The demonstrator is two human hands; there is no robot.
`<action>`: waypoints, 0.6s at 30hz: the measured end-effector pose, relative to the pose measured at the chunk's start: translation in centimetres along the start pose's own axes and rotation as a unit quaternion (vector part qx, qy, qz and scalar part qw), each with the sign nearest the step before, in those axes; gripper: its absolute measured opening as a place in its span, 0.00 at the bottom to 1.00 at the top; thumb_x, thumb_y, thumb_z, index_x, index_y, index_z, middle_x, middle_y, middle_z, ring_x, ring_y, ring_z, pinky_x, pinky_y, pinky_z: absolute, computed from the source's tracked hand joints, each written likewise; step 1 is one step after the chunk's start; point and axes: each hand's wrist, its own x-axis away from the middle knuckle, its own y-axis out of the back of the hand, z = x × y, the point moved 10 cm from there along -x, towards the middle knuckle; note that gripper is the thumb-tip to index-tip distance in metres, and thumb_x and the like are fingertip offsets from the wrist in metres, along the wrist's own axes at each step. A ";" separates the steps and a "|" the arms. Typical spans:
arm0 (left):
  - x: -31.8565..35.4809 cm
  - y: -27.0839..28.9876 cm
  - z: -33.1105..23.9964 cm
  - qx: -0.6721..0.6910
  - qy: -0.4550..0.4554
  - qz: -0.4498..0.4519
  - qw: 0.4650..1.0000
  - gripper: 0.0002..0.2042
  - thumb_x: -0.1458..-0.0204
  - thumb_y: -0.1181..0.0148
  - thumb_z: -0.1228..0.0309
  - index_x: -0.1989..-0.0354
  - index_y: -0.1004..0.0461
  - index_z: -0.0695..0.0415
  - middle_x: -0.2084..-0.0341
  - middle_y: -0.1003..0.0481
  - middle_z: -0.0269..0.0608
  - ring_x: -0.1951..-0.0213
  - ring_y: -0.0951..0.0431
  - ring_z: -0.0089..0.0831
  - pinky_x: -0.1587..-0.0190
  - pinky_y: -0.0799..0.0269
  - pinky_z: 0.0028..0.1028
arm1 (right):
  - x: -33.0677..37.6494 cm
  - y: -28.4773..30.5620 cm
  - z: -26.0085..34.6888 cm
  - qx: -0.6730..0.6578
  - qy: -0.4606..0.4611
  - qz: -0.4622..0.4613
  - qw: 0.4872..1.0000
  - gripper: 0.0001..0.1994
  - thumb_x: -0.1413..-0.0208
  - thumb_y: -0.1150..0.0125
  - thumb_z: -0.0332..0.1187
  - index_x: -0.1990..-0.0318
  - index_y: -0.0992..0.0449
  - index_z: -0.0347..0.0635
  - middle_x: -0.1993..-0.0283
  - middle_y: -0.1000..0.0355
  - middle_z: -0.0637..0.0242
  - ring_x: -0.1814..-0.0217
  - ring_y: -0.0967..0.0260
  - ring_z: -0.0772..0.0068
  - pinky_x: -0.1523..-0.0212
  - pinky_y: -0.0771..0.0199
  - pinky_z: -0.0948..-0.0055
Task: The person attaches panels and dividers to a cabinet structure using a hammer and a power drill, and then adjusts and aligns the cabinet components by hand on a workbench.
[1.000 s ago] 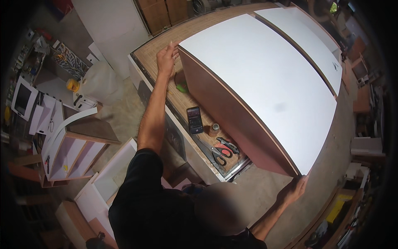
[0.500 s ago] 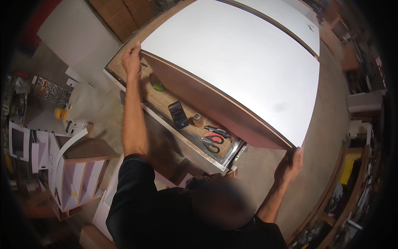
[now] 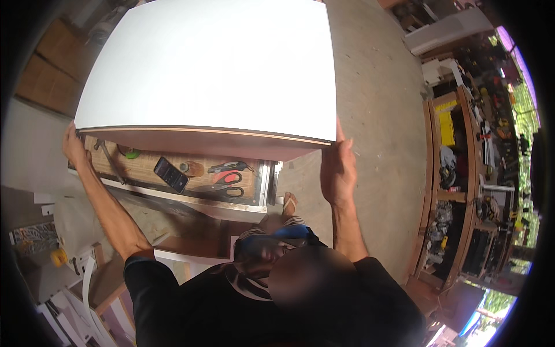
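Note:
A large white-faced board (image 3: 214,69) is held tilted over the worktable, its near edge raised and its reddish-brown underside showing. My left hand (image 3: 74,147) is closed around its near left corner. At the near right corner, my right hand (image 3: 340,170) grips the side edge, fingers partly hidden by the board. Below the raised edge, on the wooden worktop (image 3: 144,172), lie a hammer (image 3: 113,161), a dark phone (image 3: 171,174), a small round container (image 3: 184,167), a utility knife (image 3: 222,168) and black-handled scissors (image 3: 228,184). A green object (image 3: 132,154) lies partly under the board.
Wooden shelving (image 3: 471,168) with tools and a yellow case (image 3: 446,128) stands along the right. Concrete floor (image 3: 376,81) runs between it and the worktable. White-and-brown cabinet parts (image 3: 110,289) stand at the lower left. A metal rail (image 3: 270,182) edges the worktable's right end.
My view has turned, and the board now lies squarer in front of me, farther left in the picture. Both hands keep their grip on its near corners. The second white panel has left the view.

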 end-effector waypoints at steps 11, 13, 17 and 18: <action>0.6 -0.1 -0.5 0.043 -0.021 -0.004 0.999 0.12 0.37 0.42 0.76 0.49 0.23 0.72 0.53 0.20 0.53 0.53 0.18 0.39 0.49 0.20 0.34 | -0.1 -0.7 0.4 -0.070 -0.021 -0.043 0.996 0.35 0.23 0.68 0.49 0.22 0.58 0.27 0.16 0.61 0.51 0.14 0.68 0.55 0.18 0.72 0.55; 0.5 0.0 -0.2 0.045 -0.023 -0.005 0.999 0.13 0.37 0.42 0.76 0.49 0.23 0.73 0.53 0.20 0.54 0.53 0.18 0.39 0.50 0.19 0.34 | 0.0 -0.4 -0.1 -0.101 -0.037 -0.062 0.992 0.35 0.23 0.67 0.48 0.23 0.56 0.27 0.18 0.58 0.50 0.16 0.64 0.56 0.20 0.68 0.57; 0.9 0.3 -0.2 0.059 -0.019 -0.020 0.998 0.13 0.37 0.42 0.76 0.48 0.24 0.73 0.53 0.21 0.55 0.53 0.18 0.40 0.51 0.19 0.34 | 0.1 0.4 -0.1 -0.012 -0.021 -0.082 0.996 0.34 0.23 0.65 0.48 0.24 0.53 0.25 0.21 0.52 0.48 0.20 0.56 0.58 0.24 0.60 0.60; 1.2 0.1 -0.2 0.069 -0.007 -0.019 0.997 0.14 0.37 0.42 0.76 0.47 0.25 0.73 0.53 0.21 0.55 0.53 0.18 0.40 0.51 0.19 0.34 | 0.2 0.8 0.0 0.011 -0.017 -0.092 0.996 0.34 0.23 0.64 0.48 0.24 0.52 0.25 0.22 0.50 0.48 0.21 0.54 0.59 0.25 0.58 0.61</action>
